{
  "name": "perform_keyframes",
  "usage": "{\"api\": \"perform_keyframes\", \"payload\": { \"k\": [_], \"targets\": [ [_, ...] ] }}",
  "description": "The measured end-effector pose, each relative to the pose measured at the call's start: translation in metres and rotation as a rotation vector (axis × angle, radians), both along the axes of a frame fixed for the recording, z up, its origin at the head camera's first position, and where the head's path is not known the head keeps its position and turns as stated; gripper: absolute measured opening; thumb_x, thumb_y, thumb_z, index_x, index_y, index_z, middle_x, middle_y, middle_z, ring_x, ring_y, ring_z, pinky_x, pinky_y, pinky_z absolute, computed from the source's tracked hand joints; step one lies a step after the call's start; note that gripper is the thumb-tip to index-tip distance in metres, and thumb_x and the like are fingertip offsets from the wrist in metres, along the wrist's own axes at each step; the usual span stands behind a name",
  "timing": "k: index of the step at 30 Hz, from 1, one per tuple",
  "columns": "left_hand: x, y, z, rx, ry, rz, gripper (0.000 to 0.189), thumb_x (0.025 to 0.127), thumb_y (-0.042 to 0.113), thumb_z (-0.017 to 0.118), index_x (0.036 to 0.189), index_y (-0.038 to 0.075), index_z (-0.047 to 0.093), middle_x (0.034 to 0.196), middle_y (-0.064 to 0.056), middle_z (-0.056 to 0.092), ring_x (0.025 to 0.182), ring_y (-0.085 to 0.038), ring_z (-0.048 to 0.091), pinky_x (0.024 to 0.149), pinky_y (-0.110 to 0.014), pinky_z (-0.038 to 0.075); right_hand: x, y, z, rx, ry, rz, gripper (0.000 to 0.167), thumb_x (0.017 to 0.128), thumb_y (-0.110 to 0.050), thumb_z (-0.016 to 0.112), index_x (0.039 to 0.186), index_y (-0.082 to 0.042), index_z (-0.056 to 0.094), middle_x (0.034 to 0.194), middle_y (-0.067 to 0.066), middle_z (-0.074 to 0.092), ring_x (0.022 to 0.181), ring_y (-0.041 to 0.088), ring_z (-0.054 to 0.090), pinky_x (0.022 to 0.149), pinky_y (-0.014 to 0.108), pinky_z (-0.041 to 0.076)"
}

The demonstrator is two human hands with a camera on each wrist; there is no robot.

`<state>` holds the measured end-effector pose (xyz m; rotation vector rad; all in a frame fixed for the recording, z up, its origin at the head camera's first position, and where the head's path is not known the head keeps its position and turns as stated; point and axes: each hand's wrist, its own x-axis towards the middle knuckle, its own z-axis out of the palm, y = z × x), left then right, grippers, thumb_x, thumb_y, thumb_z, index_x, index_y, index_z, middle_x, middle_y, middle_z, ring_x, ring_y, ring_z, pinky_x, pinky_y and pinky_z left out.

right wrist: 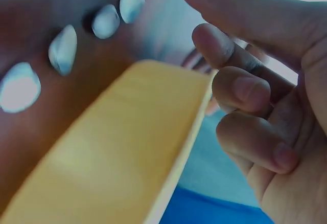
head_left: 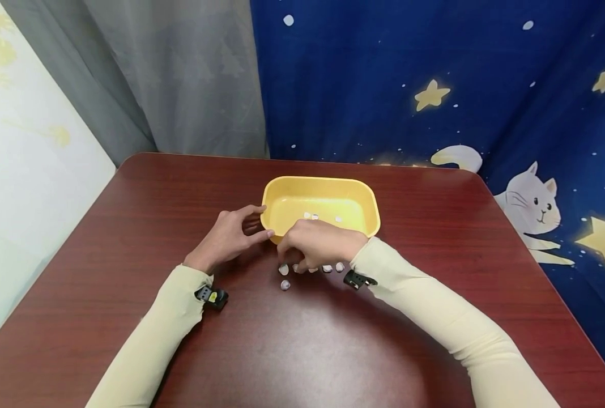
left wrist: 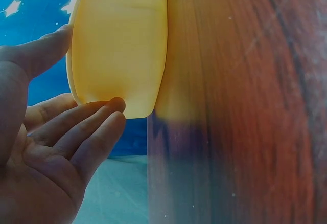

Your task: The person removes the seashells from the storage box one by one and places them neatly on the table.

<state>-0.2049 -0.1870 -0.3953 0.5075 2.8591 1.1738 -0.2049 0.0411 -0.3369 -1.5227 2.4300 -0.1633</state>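
A yellow plastic basin (head_left: 322,182) stands on the table, with a few small white shells (head_left: 338,219) visible inside. My left hand (head_left: 226,235) touches its left end, thumb at the near corner and fingers along the side; in the left wrist view these fingers (left wrist: 97,132) are nearly straight against the basin. My right hand (head_left: 315,243) hovers at the basin's near side, above a row of several white shells (head_left: 327,268). Between its thumb and index finger is a gap, while the other fingers curl, as the right wrist view shows. One separate shell (head_left: 285,285) lies nearer to me.
The dark red-brown wooden table (head_left: 302,351) extends around the basin. Behind it hang a grey curtain (head_left: 190,79) and a blue curtain (head_left: 353,79) with stars and a cat. A white patterned surface (head_left: 22,158) borders the table on the left.
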Motion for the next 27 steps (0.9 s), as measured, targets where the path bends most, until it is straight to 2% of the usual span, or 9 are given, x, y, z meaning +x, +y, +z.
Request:
{"api": "perform_keyframes", "payload": {
  "k": [7,12,17,21,27],
  "targets": [
    [0.001,0.000,0.002,-0.023,-0.003,0.008,0.066,0.089,0.045,0.075,0.141,0.009,0.056,0.139,-0.012,0.064,0.129,-0.025,0.062,0.106,-0.044,0.052,-0.015,0.011,0.022,-0.011,0.001,-0.028,0.025,0.077,-0.012,0.084,0.100,-0.017,0.076,0.081,-0.002,0.072,0.080,0.014,0.064,0.073,0.028,0.053],
    [0.002,-0.001,0.001,-0.042,0.009,0.014,0.064,0.089,0.047,0.074,0.140,0.011,0.058,0.138,-0.010,0.065,0.130,-0.024,0.060,0.108,-0.045,0.050,-0.033,0.015,0.035,0.000,0.047,-0.033,0.026,0.077,-0.013,0.084,0.101,-0.015,0.075,0.078,-0.005,0.071,0.078,0.016,0.065,0.075,0.030,0.054],
    [0.000,0.000,0.003,-0.001,-0.007,-0.002,0.065,0.088,0.044,0.076,0.139,0.008,0.058,0.138,-0.011,0.065,0.126,-0.021,0.064,0.104,-0.042,0.054,-0.054,0.017,0.045,0.019,0.083,-0.086,0.022,0.079,-0.011,0.082,0.100,-0.014,0.075,0.079,-0.003,0.071,0.075,0.015,0.064,0.071,0.030,0.055],
    [0.000,-0.001,0.004,0.027,-0.028,-0.015,0.067,0.088,0.042,0.077,0.140,0.005,0.057,0.138,-0.013,0.064,0.123,-0.021,0.066,0.102,-0.041,0.056,-0.071,0.017,0.044,0.048,0.087,-0.156,0.020,0.081,-0.010,0.081,0.100,-0.014,0.075,0.080,0.000,0.069,0.074,0.015,0.062,0.069,0.030,0.054],
    [0.000,-0.001,0.006,-0.016,-0.027,-0.004,0.069,0.086,0.047,0.077,0.139,0.007,0.058,0.137,-0.010,0.065,0.128,-0.023,0.063,0.106,-0.044,0.053,-0.095,0.012,0.025,0.106,0.093,-0.196,0.017,0.081,-0.011,0.081,0.098,-0.013,0.077,0.082,0.001,0.069,0.075,0.015,0.061,0.065,0.028,0.052]
  ]
}}
